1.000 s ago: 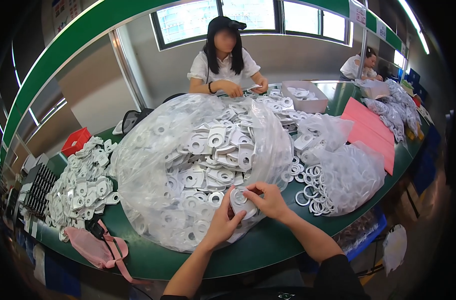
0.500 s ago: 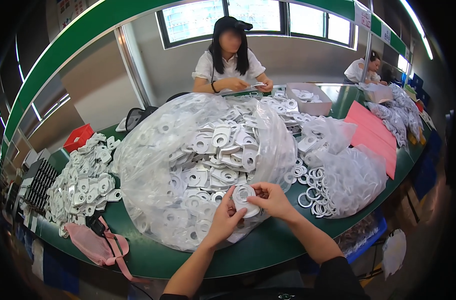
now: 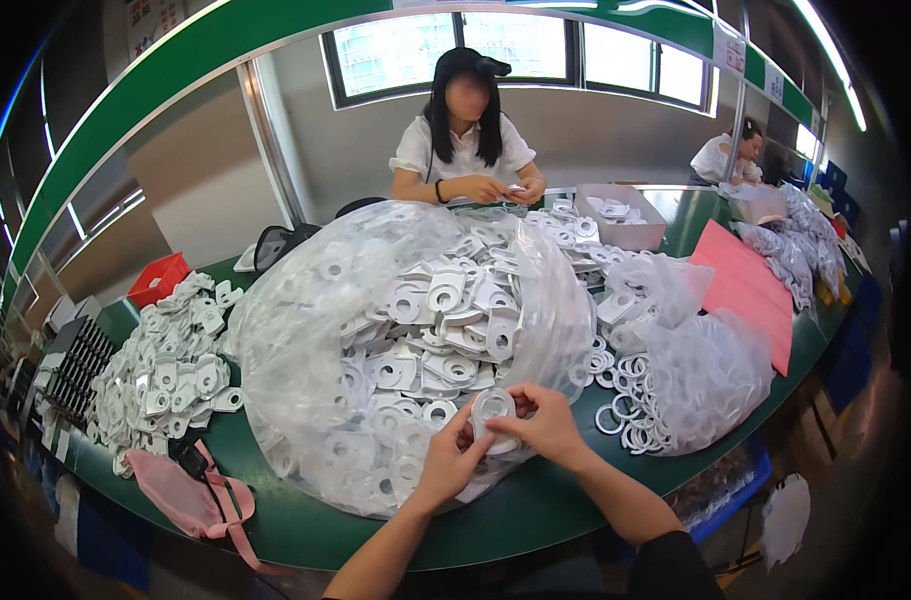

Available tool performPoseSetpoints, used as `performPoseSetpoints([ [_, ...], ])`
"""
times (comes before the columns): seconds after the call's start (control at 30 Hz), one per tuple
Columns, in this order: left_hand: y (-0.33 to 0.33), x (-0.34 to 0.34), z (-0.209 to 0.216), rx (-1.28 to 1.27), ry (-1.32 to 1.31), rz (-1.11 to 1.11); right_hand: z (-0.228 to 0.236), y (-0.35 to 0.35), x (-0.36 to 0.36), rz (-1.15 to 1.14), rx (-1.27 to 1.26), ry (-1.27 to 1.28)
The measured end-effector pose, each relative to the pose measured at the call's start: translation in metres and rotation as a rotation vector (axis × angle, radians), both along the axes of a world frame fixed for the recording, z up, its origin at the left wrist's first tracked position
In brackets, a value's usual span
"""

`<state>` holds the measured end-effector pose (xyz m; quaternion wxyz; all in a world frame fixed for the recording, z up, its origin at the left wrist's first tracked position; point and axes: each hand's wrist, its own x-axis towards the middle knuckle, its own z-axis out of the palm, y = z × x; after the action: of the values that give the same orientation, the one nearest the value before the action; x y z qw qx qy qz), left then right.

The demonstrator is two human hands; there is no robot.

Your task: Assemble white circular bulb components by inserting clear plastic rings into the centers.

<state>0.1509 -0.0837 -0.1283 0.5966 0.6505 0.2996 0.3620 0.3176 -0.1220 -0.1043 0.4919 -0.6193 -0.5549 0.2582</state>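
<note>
Both my hands are closed around a white plastic plate (image 3: 501,442) with a round hole, and a white ring (image 3: 495,402) lies against its face. My left hand (image 3: 450,462) grips the plate's left side, thumb toward the front. On the other side, my right hand (image 3: 546,426) pinches the ring and plate between thumb and fingers. Just beyond my hands, a large clear plastic bag (image 3: 286,330) lies open, heaped with similar white plates (image 3: 444,290). Loose white rings (image 3: 631,385) spill from a smaller clear bag (image 3: 721,370) to the right.
Left on the green table (image 3: 296,530) are a pile of plates (image 3: 166,370), a red bin (image 3: 159,277), black stacked trays (image 3: 76,365) and a pink strapped bag (image 3: 176,492). Across sits a co-worker (image 3: 466,150) handling a small piece, near a whitish box (image 3: 631,232). Pink sheeting (image 3: 741,285) lies right.
The whole view has shifted slightly, so the table sits lower. My hands still hold the plate and ring, with small finger movements. The co-worker's hands have drawn closer together.
</note>
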Motion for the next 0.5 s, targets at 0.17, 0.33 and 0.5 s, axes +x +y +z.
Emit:
performPoseSetpoints([
  [0.17, 0.004, 0.000, -0.001, -0.026, -0.026, 0.000, -0.006, 0.011, 0.013, 0.086, 0.008, 0.273],
  [0.33, -0.007, 0.011, 0.001, 0.415, 0.220, 0.130, -0.016, 0.016, 0.004, -0.122, 0.028, 0.077],
  [0.5, -0.004, 0.010, 0.012, 0.455, -0.028, 0.136, 0.003, 0.005, 0.001, 0.038, 0.188, -0.035],
])
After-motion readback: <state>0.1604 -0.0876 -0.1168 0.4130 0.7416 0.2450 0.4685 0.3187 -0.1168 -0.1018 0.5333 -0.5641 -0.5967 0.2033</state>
